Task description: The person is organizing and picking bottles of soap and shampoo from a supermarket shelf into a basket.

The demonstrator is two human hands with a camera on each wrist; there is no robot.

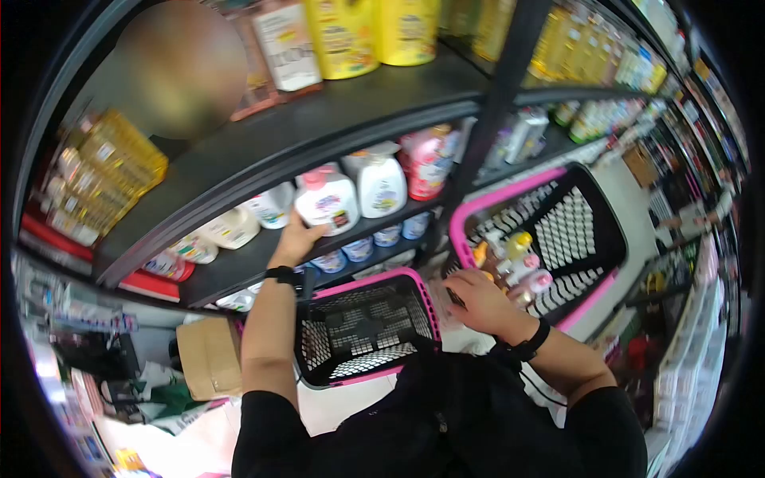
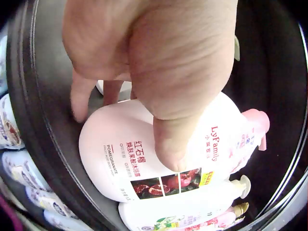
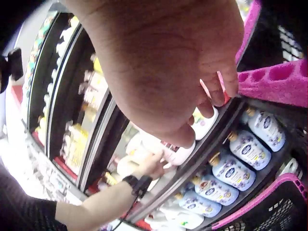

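My left hand grips a white pomegranate body wash bottle with a pink pump on the shelf. In the left wrist view, the thumb of my left hand lies across the label of the bottle, the other fingers around its base side. Between two baskets, at the inner edge of the right one, is my right hand. In the right wrist view, my right hand has bent fingers beside a pink rim; whether they hold it, I cannot tell.
A black basket with pink rim stands below the shelf. The right basket holds several bottles. White bottles flank the gripped one; blue-labelled bottles line the lower shelf. A cardboard box stands at left.
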